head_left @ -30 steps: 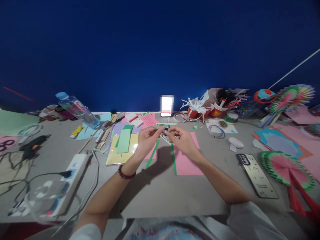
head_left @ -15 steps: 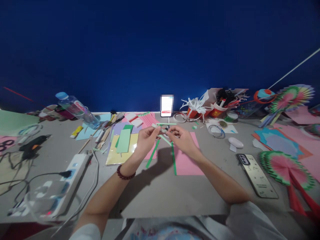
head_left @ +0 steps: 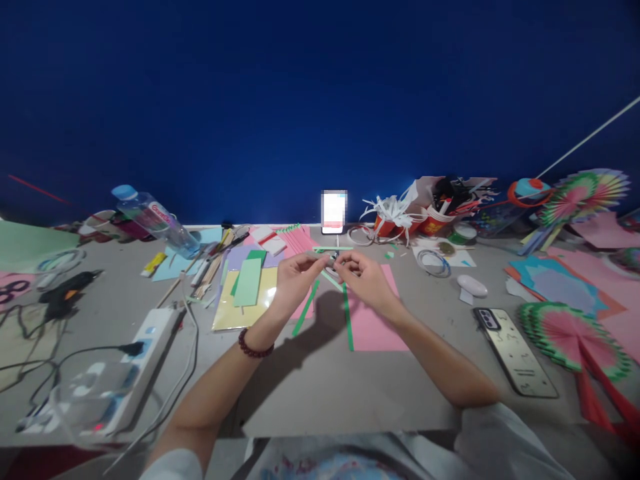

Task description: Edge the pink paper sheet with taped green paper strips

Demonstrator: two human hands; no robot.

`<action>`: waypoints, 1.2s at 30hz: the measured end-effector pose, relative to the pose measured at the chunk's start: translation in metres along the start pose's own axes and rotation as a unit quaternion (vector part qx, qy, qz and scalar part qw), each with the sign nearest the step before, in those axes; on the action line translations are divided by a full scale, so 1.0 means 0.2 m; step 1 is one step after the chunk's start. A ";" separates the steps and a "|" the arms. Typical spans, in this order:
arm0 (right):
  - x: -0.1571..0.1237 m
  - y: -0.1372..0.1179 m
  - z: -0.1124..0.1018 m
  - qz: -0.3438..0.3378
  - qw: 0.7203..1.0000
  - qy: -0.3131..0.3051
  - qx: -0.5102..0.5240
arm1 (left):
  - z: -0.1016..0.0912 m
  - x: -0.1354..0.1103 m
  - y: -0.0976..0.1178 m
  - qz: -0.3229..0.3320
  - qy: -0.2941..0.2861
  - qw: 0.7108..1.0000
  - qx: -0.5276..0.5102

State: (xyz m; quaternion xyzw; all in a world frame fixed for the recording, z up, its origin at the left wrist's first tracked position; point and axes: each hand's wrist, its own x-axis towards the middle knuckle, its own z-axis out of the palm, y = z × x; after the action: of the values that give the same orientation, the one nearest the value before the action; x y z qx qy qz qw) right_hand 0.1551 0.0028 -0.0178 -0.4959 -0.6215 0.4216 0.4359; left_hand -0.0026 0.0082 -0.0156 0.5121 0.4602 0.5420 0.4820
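My left hand (head_left: pixel 295 280) and my right hand (head_left: pixel 365 280) meet fingertip to fingertip above the grey table (head_left: pixel 320 393), both pinched on a thin green paper strip (head_left: pixel 330 277) and a small dark item too small to name. A bead bracelet (head_left: pixel 255 347) circles my left wrist. Under the hands lie a pink paper sheet (head_left: pixel 375 320) and two loose green strips (head_left: pixel 306 308). A yellow sheet with a pale green rectangle (head_left: pixel 247 283) lies to the left.
A power strip (head_left: pixel 125 373) with cables and a glue gun (head_left: pixel 65 293) sit at left, near a lying water bottle (head_left: pixel 155 220). A lit phone (head_left: pixel 334 211) stands at the back. Another phone (head_left: pixel 515 350), a white case (head_left: pixel 471 285), red cups (head_left: pixel 425 220) and folded paper fans (head_left: pixel 570 333) are at right.
Both hands have stayed together over the pink sheet; the fingers shifted slightly on the strip and the left wrist moved a little rightward.
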 end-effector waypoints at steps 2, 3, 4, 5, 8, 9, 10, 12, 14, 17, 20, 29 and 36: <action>0.00 -0.02 0.00 0.009 1.000 -0.007 0.001 | 0.00 0.00 0.00 0.008 0.009 1.000 0.007; 0.00 -0.02 -0.01 0.015 1.000 -0.011 -0.002 | 0.00 0.00 0.01 0.011 0.012 1.000 0.011; 0.00 -0.03 -0.01 0.021 1.000 -0.015 -0.005 | 0.00 0.00 0.01 0.016 0.015 1.000 0.013; 0.00 -0.03 -0.01 0.026 0.999 -0.018 -0.007 | 0.00 0.00 0.01 0.020 0.016 1.000 0.014; -0.01 -0.03 -0.02 0.013 1.000 -0.018 -0.007 | -0.01 0.00 0.01 0.026 0.020 0.999 0.015; -0.01 -0.02 -0.02 0.002 1.000 -0.017 -0.006 | -0.01 0.00 0.01 0.026 0.022 0.999 0.017; -0.01 -0.02 -0.02 -0.008 1.000 -0.015 -0.005 | -0.01 0.00 0.01 0.025 0.023 0.999 0.019; -0.01 -0.01 -0.02 -0.016 1.000 -0.012 -0.004 | -0.01 0.00 0.02 0.022 0.025 0.999 0.021; -0.01 0.00 -0.02 -0.014 1.000 -0.014 -0.001 | -0.01 0.00 0.02 0.017 0.023 0.999 0.017; -0.01 0.00 -0.02 -0.014 1.000 -0.016 0.001 | -0.01 0.00 0.02 0.009 0.020 1.000 0.010; -0.01 0.01 -0.02 -0.016 1.000 -0.015 -0.003 | -0.01 0.00 0.02 0.003 0.018 1.000 0.004; -0.01 0.00 -0.01 -0.009 1.000 -0.009 -0.015 | -0.01 -0.01 0.04 -0.008 0.006 1.000 -0.008; -0.01 0.00 -0.01 -0.011 1.000 -0.004 -0.014 | -0.01 0.00 0.03 -0.034 -0.006 0.998 -0.048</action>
State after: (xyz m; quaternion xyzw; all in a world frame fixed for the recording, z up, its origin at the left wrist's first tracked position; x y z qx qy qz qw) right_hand 0.1574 0.0019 -0.0163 -0.4934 -0.6349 0.4095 0.4310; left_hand -0.0059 0.0082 -0.0090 0.4757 0.4478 0.5439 0.5267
